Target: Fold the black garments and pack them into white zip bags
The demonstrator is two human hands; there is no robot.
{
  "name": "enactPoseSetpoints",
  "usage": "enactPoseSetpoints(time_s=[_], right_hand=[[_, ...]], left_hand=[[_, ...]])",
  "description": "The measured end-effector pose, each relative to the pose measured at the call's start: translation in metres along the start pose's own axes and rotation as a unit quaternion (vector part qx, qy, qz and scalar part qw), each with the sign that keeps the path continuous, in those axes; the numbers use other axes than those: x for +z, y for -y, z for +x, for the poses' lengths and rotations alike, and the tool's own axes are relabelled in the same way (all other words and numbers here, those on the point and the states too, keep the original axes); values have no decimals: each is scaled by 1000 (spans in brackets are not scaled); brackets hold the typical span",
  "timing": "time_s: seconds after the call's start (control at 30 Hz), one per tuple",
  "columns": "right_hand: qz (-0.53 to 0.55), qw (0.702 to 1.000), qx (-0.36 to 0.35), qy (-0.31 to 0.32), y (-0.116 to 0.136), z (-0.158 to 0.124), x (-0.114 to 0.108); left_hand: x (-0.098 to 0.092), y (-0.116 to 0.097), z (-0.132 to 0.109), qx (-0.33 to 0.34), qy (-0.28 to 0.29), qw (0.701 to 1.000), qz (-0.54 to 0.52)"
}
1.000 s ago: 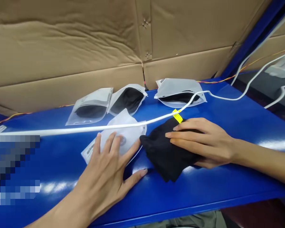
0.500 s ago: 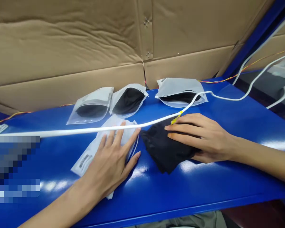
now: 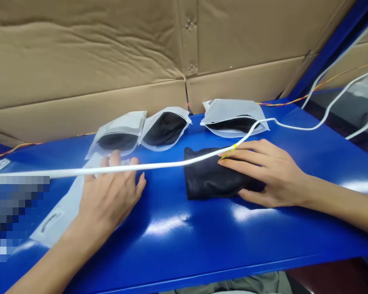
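- Left hand [image 3: 107,200]: palm down on the worktop [image 3: 184,249], its fingers [image 3: 116,163] spread apart and not clamped on anything.
- Under and beside those fingers: a flat white pouch [image 3: 61,208], running from beneath the palm out to the lower left, with a small printed mark near its lower end.
- Right hand [image 3: 270,173]: its fingers [image 3: 248,157] lie together, flat on top of a folded black fabric [image 3: 214,175], pressing from above without clamping it.
- Under those fingertips: the fabric lies flat on the worktop, between the two hands and nearer the right one.
- Just beside the right fingertips: a yellow tag [image 3: 228,152] on a white cable [image 3: 141,167], which crosses in view above the fabric and the left fingers.
- Ahead of the fingers: three white pouches holding black fabric lie near one another, two side by side [image 3: 118,136] [image 3: 165,130] and one further right [image 3: 233,118].
- Beyond them: a cardboard wall [image 3: 86,53] stands behind the worktop.
- Left of the left fingers: a pixelated patch hides part of the view.
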State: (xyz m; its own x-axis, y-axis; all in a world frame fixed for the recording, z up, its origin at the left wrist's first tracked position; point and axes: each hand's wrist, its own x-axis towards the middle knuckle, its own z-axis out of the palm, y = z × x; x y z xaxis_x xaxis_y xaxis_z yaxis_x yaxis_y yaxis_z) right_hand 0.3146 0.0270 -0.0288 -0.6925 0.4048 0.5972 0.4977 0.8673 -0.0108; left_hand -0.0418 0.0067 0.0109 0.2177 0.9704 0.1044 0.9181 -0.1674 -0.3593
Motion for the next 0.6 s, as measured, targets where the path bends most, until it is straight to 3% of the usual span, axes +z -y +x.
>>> enactPoseSetpoints(time_s=[0.1,0.2,0.33,0.53,0.6], right_hand=[[73,997,23,-5,-1,2,-3],[149,988,40,17,0,4,-5],[109,992,58,20,1,5,-4],[43,997,56,18,0,4,-1],[29,998,50,22,0,4,-1]], left_hand=[[-11,-16,-2,23,-38,999,27],[-19,-30,-9,63,-88,994,-10],[-20,-43,-17,138,-109,983,-43],[15,-29,-17,41,-69,996,-30],[28,-16,-15,69,-50,994,-69]])
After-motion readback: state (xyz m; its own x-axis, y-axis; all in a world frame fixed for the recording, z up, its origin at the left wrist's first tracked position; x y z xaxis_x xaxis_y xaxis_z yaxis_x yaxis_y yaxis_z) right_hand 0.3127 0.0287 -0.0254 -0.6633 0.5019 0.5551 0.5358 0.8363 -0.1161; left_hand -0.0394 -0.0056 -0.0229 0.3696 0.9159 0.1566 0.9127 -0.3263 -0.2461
